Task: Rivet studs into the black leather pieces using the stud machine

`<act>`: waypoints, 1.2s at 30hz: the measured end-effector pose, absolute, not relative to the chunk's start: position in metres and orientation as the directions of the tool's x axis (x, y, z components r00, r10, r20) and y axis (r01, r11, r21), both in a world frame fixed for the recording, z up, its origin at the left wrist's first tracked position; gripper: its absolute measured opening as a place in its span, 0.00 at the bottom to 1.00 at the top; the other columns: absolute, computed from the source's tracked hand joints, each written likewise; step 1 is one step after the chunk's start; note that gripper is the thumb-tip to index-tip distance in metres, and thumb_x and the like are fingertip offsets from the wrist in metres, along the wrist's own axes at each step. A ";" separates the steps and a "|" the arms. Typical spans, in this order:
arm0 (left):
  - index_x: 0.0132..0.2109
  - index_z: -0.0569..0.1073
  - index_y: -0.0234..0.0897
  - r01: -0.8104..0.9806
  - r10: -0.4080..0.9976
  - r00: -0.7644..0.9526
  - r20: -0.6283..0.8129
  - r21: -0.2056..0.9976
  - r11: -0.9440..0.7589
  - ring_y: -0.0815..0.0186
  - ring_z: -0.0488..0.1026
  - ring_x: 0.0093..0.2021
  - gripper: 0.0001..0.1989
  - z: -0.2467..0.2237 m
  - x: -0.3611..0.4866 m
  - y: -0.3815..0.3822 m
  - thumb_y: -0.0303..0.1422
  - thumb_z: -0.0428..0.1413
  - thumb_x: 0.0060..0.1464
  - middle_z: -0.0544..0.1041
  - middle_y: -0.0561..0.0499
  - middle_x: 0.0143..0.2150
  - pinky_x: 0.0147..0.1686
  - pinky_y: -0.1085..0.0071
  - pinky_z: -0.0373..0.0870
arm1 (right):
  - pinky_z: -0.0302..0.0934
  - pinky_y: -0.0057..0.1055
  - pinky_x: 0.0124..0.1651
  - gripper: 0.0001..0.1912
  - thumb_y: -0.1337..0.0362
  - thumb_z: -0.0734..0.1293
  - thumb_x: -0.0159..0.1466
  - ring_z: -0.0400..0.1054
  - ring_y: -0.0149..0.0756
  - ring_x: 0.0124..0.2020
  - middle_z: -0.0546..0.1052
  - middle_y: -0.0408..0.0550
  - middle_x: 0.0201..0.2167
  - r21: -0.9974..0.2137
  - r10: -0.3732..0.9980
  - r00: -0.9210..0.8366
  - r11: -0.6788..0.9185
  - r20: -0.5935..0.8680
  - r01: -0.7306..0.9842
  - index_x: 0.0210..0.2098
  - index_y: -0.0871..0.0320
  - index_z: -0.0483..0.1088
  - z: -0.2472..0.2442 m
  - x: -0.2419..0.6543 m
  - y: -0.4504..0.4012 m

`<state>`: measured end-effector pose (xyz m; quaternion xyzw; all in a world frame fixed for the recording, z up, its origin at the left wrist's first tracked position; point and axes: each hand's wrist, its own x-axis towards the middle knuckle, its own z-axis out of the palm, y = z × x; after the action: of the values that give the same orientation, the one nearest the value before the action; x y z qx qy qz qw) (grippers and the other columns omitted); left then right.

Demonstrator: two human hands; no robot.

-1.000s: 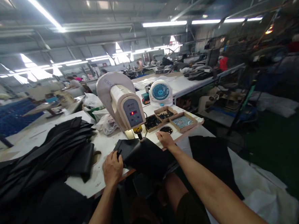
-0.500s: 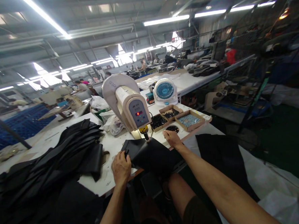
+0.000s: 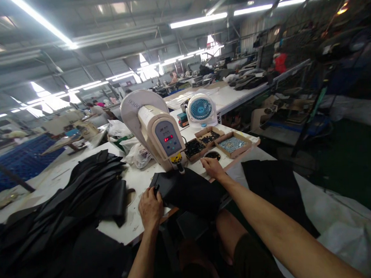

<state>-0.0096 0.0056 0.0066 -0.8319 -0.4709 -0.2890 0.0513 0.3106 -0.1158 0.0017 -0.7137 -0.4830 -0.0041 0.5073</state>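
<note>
My left hand (image 3: 151, 207) grips the left edge of a black fabric piece (image 3: 188, 191), which lies under the head of a cream press machine (image 3: 162, 130) and hangs over the table's front edge. My right hand (image 3: 213, 168) is closed, to the right of the machine's tip and beside a round dish of small dark parts (image 3: 213, 155); what its fingers hold, if anything, is too small to make out. Behind it stand cardboard trays, one with silvery parts (image 3: 232, 144), one with black parts (image 3: 194, 148).
A large pile of black fabric pieces (image 3: 91, 191) covers the left of the white table (image 3: 116, 233). A small blue and white fan (image 3: 201, 109) stands behind the trays. More black fabric (image 3: 275, 188) lies at the right. People sit far back.
The view has shifted slightly. The machine's red display reads differently. The black fabric under the machine head looks flatter, while both my hands keep nearly the same places.
</note>
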 end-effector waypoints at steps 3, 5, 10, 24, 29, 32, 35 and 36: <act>0.59 0.72 0.37 0.812 0.749 0.390 0.536 0.183 -0.554 0.52 0.70 0.60 0.18 0.005 -0.010 0.007 0.37 0.46 0.69 0.74 0.41 0.60 0.61 0.54 0.67 | 0.51 0.33 0.34 0.25 0.50 0.55 0.73 0.66 0.36 0.28 0.73 0.46 0.24 -0.726 0.674 0.542 -0.012 0.501 0.687 0.24 0.54 0.65 0.001 0.310 -0.115; 0.59 0.72 0.37 0.812 0.748 0.389 0.538 0.183 -0.554 0.52 0.70 0.60 0.18 0.005 -0.010 0.006 0.37 0.46 0.69 0.74 0.41 0.61 0.61 0.54 0.67 | 0.52 0.33 0.35 0.25 0.50 0.55 0.73 0.66 0.36 0.28 0.72 0.45 0.24 -0.725 0.676 0.535 -0.001 0.507 0.689 0.24 0.54 0.65 0.001 0.310 -0.116; 0.58 0.72 0.37 0.809 0.750 0.389 0.535 0.191 -0.556 0.53 0.70 0.61 0.18 0.008 -0.009 0.005 0.37 0.47 0.68 0.74 0.40 0.60 0.62 0.55 0.67 | 0.52 0.32 0.36 0.25 0.50 0.55 0.73 0.66 0.36 0.29 0.72 0.45 0.24 -0.722 0.684 0.520 0.014 0.511 0.692 0.24 0.54 0.64 0.005 0.308 -0.118; 0.58 0.73 0.38 0.813 0.736 0.388 0.555 0.169 -0.557 0.52 0.70 0.60 0.17 0.005 -0.011 0.009 0.36 0.48 0.68 0.75 0.40 0.60 0.61 0.54 0.67 | 0.52 0.32 0.37 0.24 0.51 0.55 0.73 0.65 0.36 0.28 0.72 0.44 0.23 -0.714 0.677 0.514 0.025 0.527 0.699 0.23 0.55 0.64 0.005 0.308 -0.117; 0.59 0.72 0.35 0.838 0.756 0.364 0.544 0.162 -0.520 0.52 0.70 0.61 0.19 0.003 -0.010 0.009 0.38 0.47 0.69 0.73 0.40 0.61 0.61 0.55 0.67 | 0.51 0.32 0.36 0.24 0.52 0.56 0.73 0.65 0.35 0.28 0.72 0.44 0.23 -0.711 0.678 0.505 0.037 0.535 0.703 0.23 0.55 0.63 0.004 0.308 -0.117; 0.60 0.72 0.33 0.864 0.778 0.332 0.534 0.159 -0.478 0.51 0.68 0.63 0.21 0.002 -0.010 0.009 0.39 0.48 0.69 0.71 0.39 0.64 0.63 0.55 0.66 | 0.51 0.31 0.36 0.24 0.52 0.56 0.73 0.65 0.34 0.28 0.72 0.44 0.23 -0.712 0.673 0.508 0.041 0.538 0.701 0.23 0.55 0.62 0.003 0.308 -0.116; 0.61 0.71 0.33 0.870 0.786 0.325 0.525 0.160 -0.466 0.50 0.68 0.64 0.21 -0.001 -0.010 0.011 0.40 0.47 0.69 0.70 0.38 0.65 0.63 0.54 0.65 | 0.51 0.31 0.35 0.24 0.52 0.56 0.73 0.65 0.34 0.28 0.72 0.44 0.23 -0.717 0.668 0.517 0.035 0.535 0.696 0.23 0.55 0.62 0.002 0.309 -0.115; 0.61 0.71 0.33 0.870 0.786 0.325 0.526 0.158 -0.466 0.50 0.68 0.64 0.22 -0.001 -0.010 0.011 0.40 0.47 0.69 0.70 0.38 0.65 0.64 0.54 0.65 | 0.51 0.31 0.35 0.24 0.52 0.56 0.73 0.65 0.34 0.28 0.72 0.44 0.23 -0.718 0.668 0.519 0.033 0.534 0.695 0.23 0.55 0.63 0.002 0.309 -0.115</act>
<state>-0.0104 0.0114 -0.0011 -0.8105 -0.5108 -0.2762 0.0765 0.3087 -0.1150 0.0019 -0.6951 -0.4903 -0.0131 0.5256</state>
